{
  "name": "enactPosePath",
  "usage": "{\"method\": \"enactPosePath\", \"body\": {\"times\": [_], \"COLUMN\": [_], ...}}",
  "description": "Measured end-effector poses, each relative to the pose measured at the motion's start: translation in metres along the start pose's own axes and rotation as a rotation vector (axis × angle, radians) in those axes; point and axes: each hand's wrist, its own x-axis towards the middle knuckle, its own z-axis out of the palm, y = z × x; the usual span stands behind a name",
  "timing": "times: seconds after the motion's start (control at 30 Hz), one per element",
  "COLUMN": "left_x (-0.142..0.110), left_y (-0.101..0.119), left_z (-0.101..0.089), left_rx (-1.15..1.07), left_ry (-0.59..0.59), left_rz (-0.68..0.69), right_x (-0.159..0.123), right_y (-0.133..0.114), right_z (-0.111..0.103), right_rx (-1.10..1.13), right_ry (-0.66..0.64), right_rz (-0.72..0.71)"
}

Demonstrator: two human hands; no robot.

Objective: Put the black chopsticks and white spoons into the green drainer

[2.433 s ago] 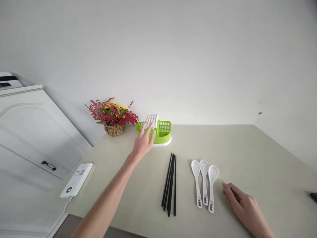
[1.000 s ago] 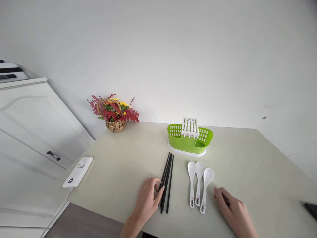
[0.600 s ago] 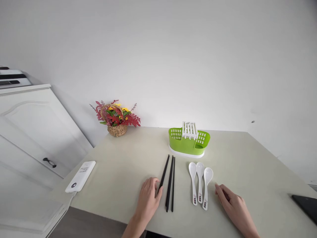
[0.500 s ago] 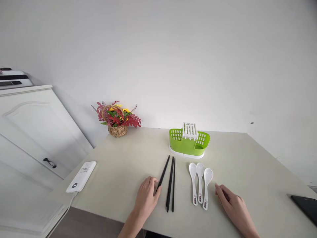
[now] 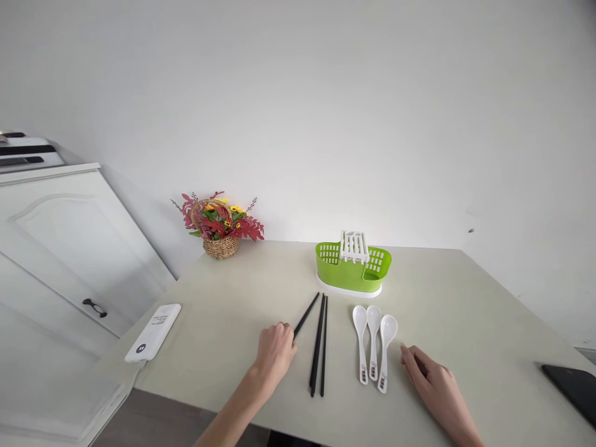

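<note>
Left hand (image 5: pixel 275 351): closed round black chopstick(s) (image 5: pixel 306 315), caddy's (image 5: pixel 347 274) near left
Long axis: slants toward caddy
Right hand (image 5: pixel 431 380): curled, contents hidden

On the table (image 5: pixel 419 298) we see chopsticks (image 5: pixel 318 341) at the lower middle, spoons (image 5: pixel 373 344) to their right, a rack (image 5: pixel 347 276) behind, a flower basket (image 5: pixel 221 247) further left.

- Left hand (image 5: pixel 275 351), lower centre: bare, with slim fingers and rounded knuckles.
- Left forearm (image 5: pixel 238 405), at the bottom edge: bare, slender, tapering toward the wrist.
- Right hand (image 5: pixel 433 382), lower right: bare, slim-fingered.
</note>
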Motion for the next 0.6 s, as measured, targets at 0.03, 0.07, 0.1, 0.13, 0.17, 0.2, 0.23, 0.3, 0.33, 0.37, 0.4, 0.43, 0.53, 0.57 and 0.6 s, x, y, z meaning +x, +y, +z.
{"method": "enactPosePath", "body": {"times": [0.03, 0.07, 0.1, 0.13, 0.17, 0.2, 0.23, 0.3, 0.33, 0.37, 0.4, 0.43, 0.53, 0.57, 0.6], "left_x": [0.002, 0.004, 0.005, 0.007, 0.008, 0.010, 0.012, 0.015, 0.016, 0.016, 0.016, 0.014, 0.006, 0.002, -0.001], "left_y": [0.002, 0.003, 0.004, 0.006, 0.007, 0.008, 0.008, 0.008, 0.007, 0.006, 0.004, 0.003, 0.001, 0.002, 0.003], "left_z": [-0.001, -0.002, -0.003, -0.004, -0.005, -0.007, -0.009, -0.014, -0.018, -0.022, -0.026, -0.030, -0.041, -0.044, -0.046], "left_rx": [0.017, 0.046, 0.082, 0.121, 0.157, 0.182, 0.196, 0.189, 0.154, 0.092, 0.002, -0.110, -0.478, -0.584, -0.673], "left_ry": [-0.016, -0.041, -0.066, -0.086, -0.099, -0.105, -0.108, -0.121, -0.129, -0.136, -0.140, -0.137, -0.106, -0.096, -0.088], "left_rz": [0.009, 0.020, 0.031, 0.040, 0.046, 0.048, 0.044, 0.012, -0.008, -0.024, -0.034, -0.037, -0.019, -0.008, 0.001], "right_x": [0.000, 0.000, -0.001, -0.001, -0.001, -0.001, -0.001, -0.001, 0.000, 0.000, 0.000, 0.000, 0.002, 0.003, 0.004], "right_y": [0.000, 0.000, -0.001, -0.001, -0.001, -0.002, -0.002, -0.002, -0.002, -0.001, -0.001, -0.002, -0.014, -0.022, -0.034], "right_z": [0.000, -0.001, -0.001, -0.001, -0.001, -0.001, -0.001, -0.001, -0.001, -0.001, -0.002, -0.003, -0.008, -0.009, -0.010], "right_rx": [0.002, 0.005, 0.007, 0.009, 0.011, 0.014, 0.017, 0.025, 0.032, 0.042, 0.056, 0.070, 0.114, 0.128, 0.143], "right_ry": [-0.002, -0.003, -0.003, -0.002, 0.000, 0.003, 0.010, 0.027, 0.034, 0.038, 0.035, 0.029, 0.010, -0.002, -0.018], "right_rz": [-0.001, -0.002, -0.003, -0.004, -0.005, -0.007, -0.011, -0.025, -0.030, -0.031, -0.027, -0.017, -0.009, -0.030, -0.066]}}
